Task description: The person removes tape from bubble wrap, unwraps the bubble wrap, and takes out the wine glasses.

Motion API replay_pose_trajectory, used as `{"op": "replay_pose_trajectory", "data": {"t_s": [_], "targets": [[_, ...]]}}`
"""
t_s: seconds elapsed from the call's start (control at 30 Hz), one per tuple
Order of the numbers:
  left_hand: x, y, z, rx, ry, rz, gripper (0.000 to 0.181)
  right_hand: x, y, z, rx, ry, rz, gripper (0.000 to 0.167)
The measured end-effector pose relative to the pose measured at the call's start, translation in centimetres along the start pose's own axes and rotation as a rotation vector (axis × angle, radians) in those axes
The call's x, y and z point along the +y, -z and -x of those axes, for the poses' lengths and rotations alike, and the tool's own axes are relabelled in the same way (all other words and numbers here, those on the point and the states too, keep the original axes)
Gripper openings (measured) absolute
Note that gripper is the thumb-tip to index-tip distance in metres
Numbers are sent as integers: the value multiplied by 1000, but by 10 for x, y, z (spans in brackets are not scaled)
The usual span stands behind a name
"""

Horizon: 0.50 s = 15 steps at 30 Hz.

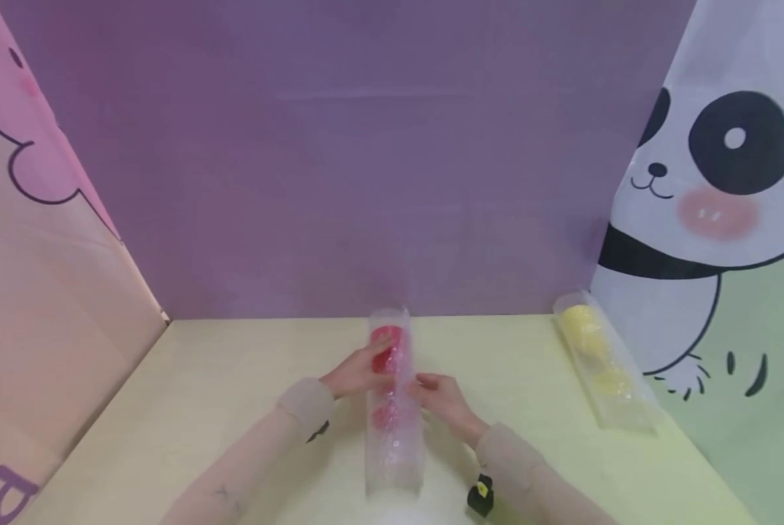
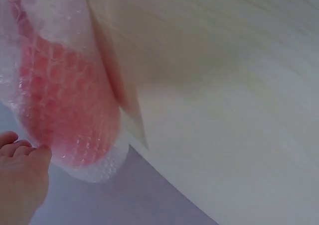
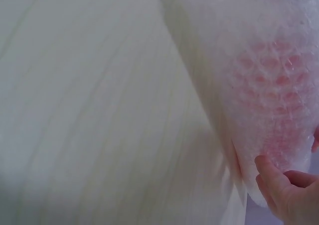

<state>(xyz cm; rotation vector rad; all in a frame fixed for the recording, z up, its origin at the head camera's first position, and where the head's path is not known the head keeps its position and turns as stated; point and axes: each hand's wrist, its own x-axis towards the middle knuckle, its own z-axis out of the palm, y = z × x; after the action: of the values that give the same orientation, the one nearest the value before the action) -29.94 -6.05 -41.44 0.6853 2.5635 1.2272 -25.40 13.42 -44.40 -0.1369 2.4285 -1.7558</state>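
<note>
Long pinkish-beige sleeves (image 1: 241,456) are ending in wide, thick cuffs (image 1: 308,407). Left sleeve is bearing faint grey marks (image 1: 222,493). Black yellow-marked block (image 1: 477,502) is showing beside right cuff (image 1: 505,450); dark sliver (image 1: 318,432) is showing below left cuff.

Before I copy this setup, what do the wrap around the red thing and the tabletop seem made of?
The wrap: translucent, glossy plastic, most likely bubble wrap; rows of round bubbles show in both wrist views.
The tabletop: pale and fairly matt, with faint grain-like streaks, so perhaps wood or a wood-print covering; the look leaves that open.
</note>
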Motion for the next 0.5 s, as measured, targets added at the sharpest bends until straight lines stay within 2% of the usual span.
{"op": "replay_pose_trajectory", "data": {"t_s": [0.2, 0.37, 0.5], "targets": [[-11, -5, -4, -5, 20, -25, 82, 4, -2, 1, -10, 19, 11, 55], [-16, -4, -7, -10, 8, -31, 88, 7, -1, -3, 9, 36, 24, 49], [-19, -4, -9, -12, -3, 2, 93, 8, 0, -5, 15, 32, 20, 51]]}}
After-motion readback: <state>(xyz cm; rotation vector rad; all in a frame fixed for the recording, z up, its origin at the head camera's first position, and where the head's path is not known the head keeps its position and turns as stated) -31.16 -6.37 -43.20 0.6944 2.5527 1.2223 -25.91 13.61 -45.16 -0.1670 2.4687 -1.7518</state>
